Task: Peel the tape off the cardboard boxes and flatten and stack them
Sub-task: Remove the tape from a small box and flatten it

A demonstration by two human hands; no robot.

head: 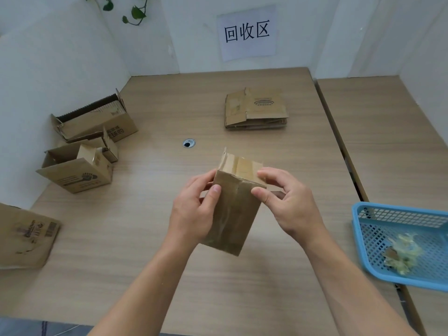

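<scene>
Small brown cardboard box [230, 214] stands upright off the pale wood-grain table [169, 275], held over its middle between your two hands. Your left hand [194, 214] grips the box's left edge, thumb [214, 192] flat on the front face and fingers curled behind. Your right hand [291, 209] pinches the top right corner between thumb and forefinger. A strip of glossy clear tape [236, 204] runs down the front seam and over the folded top. Whether a loose end is lifted under your right fingertips is hard to tell from this angle.

The step in hand looks like starting the peel. Brace the box firmly with the left hand so it does not twist. Work a nail under the tape end at the top edge, then pull slowly along the seam, close to the face, so the strip comes away whole and spares the paper skin. Move the left thumb down beside the peel line as the strip lifts.

Drop the strip in the blue plastic mesh basket [358, 221] at your right, where a wad of yellowish tape scraps [400, 258] lies. The stack of flattened brown boxes [257, 110] sits at the far side, and several opened cartons [80, 173] sit at your left.
</scene>
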